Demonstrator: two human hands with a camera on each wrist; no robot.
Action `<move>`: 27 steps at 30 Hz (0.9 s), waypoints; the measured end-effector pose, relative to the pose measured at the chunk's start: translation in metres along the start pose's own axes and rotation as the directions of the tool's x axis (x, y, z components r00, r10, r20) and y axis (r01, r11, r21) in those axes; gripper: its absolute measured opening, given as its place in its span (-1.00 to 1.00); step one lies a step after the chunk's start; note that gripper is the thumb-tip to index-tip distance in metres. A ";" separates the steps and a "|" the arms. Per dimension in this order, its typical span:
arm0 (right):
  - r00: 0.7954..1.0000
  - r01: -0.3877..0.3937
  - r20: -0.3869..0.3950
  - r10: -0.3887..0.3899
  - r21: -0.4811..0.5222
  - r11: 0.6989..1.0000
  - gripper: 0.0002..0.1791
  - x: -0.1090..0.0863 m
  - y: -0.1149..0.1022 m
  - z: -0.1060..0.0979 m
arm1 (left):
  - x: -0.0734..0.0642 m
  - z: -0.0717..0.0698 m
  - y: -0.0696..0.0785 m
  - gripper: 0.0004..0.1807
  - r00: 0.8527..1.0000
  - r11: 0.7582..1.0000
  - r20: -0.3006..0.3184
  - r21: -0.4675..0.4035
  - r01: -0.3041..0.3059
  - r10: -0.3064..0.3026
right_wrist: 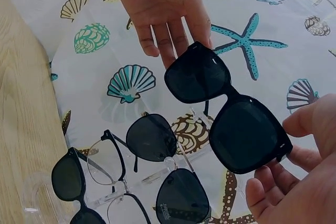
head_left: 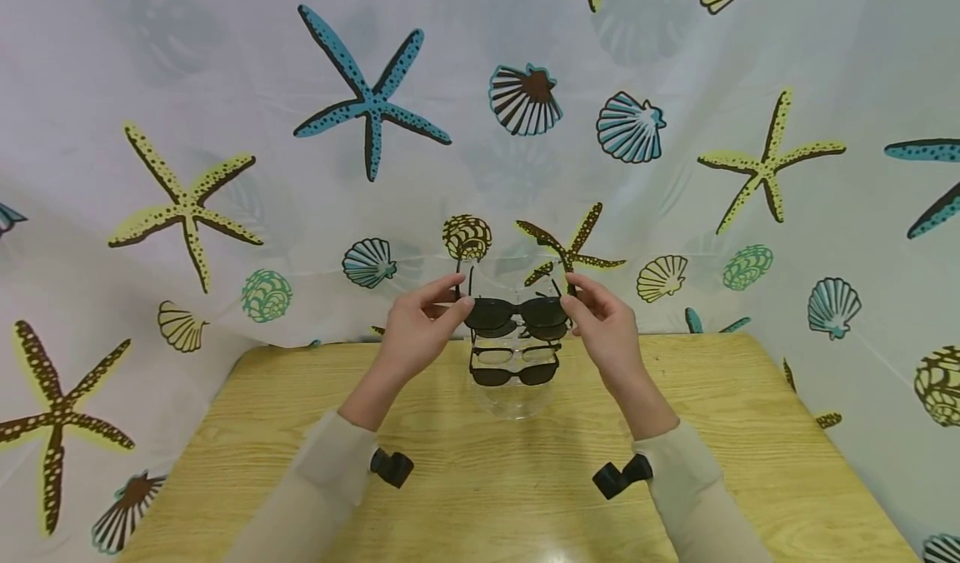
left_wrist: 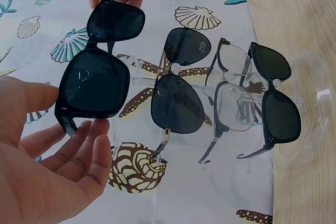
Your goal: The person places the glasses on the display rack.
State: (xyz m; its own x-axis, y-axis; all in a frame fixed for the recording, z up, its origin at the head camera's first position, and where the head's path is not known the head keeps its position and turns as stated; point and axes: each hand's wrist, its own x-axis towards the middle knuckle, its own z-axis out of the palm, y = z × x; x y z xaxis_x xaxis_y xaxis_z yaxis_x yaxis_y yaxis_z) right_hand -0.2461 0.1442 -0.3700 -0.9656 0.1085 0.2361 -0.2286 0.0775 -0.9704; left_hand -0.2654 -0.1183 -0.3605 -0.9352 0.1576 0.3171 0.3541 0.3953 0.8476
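Both hands hold a pair of black sunglasses (head_left: 516, 313) at the top of a clear display stand (head_left: 512, 409). The left hand (head_left: 422, 323) pinches the frame by its left hinge, thumb at the corner and fingers around the temple arm. At the opposite hinge the right hand (head_left: 604, 321) grips the other corner. Below on the stand sit aviator sunglasses (left_wrist: 177, 103), then half-rimmed clear eyeglasses (left_wrist: 234, 106), and lowest another pair of dark sunglasses (left_wrist: 282, 115). The held pair's lenses face the wearer of the head camera, its arms pointing back.
The stand is near the back edge of a wooden table (head_left: 495, 496). Behind it hangs a white cloth (head_left: 480, 180) printed with starfish and shells, which also runs down both sides. A small black wrist device (head_left: 392, 468) is on the left sleeve, another (head_left: 622, 475) on the right.
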 end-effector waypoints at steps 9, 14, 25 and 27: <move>1.000 -0.001 0.005 0.001 -0.031 1.000 -0.53 0.007 0.005 -0.003 | 0.007 0.007 0.002 -0.45 1.000 1.000 -0.016 0.027 0.011 -0.010; 1.000 -0.009 0.006 0.009 -0.057 0.998 -0.52 0.011 0.005 -0.004 | 0.011 0.010 0.003 -0.44 1.000 0.999 -0.018 0.036 0.018 -0.017; 1.000 -0.012 -0.007 0.011 -0.064 0.998 -0.49 0.020 0.006 -0.003 | 0.020 0.016 0.003 -0.46 0.998 0.998 -0.057 0.050 0.029 -0.027; 1.000 -0.016 -0.007 0.015 -0.066 0.998 -0.49 0.021 0.007 -0.003 | 0.022 0.017 0.002 -0.46 0.998 0.998 -0.063 0.049 0.030 -0.027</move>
State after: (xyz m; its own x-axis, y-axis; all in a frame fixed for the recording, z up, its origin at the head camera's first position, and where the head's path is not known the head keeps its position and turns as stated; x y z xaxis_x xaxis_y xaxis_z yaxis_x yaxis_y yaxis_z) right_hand -0.2680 0.1501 -0.3712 -0.9681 0.1168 0.2216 -0.2048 0.1406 -0.9687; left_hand -0.2848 -0.0987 -0.3589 -0.9432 0.0893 0.3201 0.3254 0.4439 0.8349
